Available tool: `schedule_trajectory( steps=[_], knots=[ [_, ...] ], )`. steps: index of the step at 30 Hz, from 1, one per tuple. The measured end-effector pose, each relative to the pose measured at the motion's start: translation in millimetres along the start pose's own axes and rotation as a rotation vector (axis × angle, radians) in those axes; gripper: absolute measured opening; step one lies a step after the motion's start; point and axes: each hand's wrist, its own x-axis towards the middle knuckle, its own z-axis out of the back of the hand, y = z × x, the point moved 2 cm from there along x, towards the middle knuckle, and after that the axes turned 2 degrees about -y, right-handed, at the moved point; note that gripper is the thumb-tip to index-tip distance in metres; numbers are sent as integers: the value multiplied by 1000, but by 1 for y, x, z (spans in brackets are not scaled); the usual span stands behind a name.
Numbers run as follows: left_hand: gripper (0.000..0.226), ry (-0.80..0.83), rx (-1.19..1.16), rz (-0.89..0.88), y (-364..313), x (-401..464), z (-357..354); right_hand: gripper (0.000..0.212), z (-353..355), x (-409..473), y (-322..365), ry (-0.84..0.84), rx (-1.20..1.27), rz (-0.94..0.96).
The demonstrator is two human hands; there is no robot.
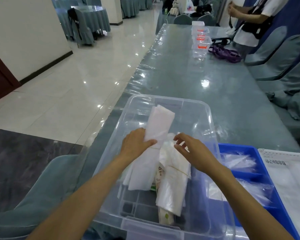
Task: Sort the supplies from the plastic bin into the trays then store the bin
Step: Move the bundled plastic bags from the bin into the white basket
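A clear plastic bin [204, 118] stands on the table in front of me. Inside lie a long white bundle of folded bags [160, 122] tied with a rubber band, a second bundle of clear bags [171, 189], and a printed packet [158, 172] partly hidden beneath them. My left hand [137, 144] grips the white bundle near its middle, thumb across the top. My right hand [192, 151] hovers just above the clear bundle's top end with fingers loosely curled, holding nothing. A blue divided tray [232, 148] sits to the right of the bin.
Clear plastic sheets lie in the blue tray's compartments. A white tray [284, 163] with a printed label lies at the far right. Small clear containers with orange clips [201, 42] and purple straps [223, 53] sit far down the table. A person stands at the far right; covered chairs flank the table.
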Motion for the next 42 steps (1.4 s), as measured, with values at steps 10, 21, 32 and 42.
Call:
schedule_trajectory(
  steps=[10,21,32,42],
  knots=[
    [43,23,46,-205,-13,47,25,26,-6,-19,6,-111,-20,-235],
    [40,65,3,-344,-11,44,9,51,-51,-47,6,36,-22,-562],
    [50,81,20,-325,-9,41,11,63,-94,-33,-16,153,157,-870],
    [46,96,66,-334,-14,45,10,53,-105,-31,-17,-107,554,-926]
  ],
)
